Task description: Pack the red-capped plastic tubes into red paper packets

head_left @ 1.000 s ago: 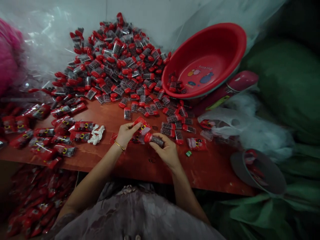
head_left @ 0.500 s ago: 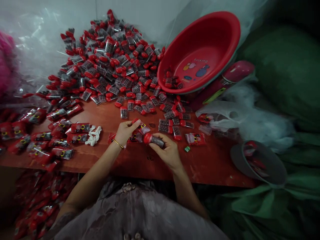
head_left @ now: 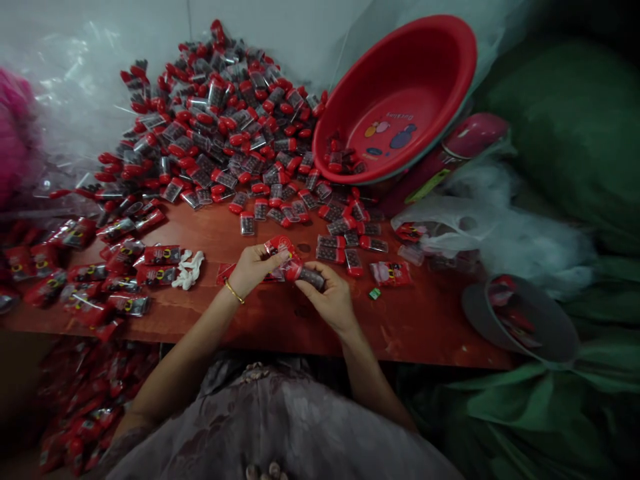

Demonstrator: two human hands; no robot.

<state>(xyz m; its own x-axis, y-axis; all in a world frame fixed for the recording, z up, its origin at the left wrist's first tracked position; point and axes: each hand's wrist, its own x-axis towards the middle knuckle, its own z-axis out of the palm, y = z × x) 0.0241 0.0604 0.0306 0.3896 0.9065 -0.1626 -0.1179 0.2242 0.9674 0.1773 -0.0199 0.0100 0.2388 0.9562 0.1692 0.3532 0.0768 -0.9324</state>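
My left hand (head_left: 249, 272) pinches a red printed plastic wrapper (head_left: 280, 244) over the table. Just to its right, my right hand (head_left: 332, 300) grips a small clear jar with dark contents (head_left: 313, 276). The jar's red cap end meets the wrapper's edge; how far it sits inside cannot be made out. Beneath my left hand lie flat red wrappers (head_left: 225, 272). Several similar jars (head_left: 330, 255) rest behind my right hand, and a large heap of them (head_left: 215, 133) rises at the back.
Red wrapped packs (head_left: 157, 275) lie at the left, beside white crumpled pieces (head_left: 188, 270). A tilted red basin (head_left: 425, 87) stands behind, near a pink bottle (head_left: 475, 137). Clear plastic bags (head_left: 525, 233) and a grey bin (head_left: 555, 327) are at the right. More red packs (head_left: 85, 413) lie below the table's left edge.
The jar's red cap has come up against the wrapper in my left hand. Earlier the cap was fully visible and apart from it. The wrapper has turned upward.
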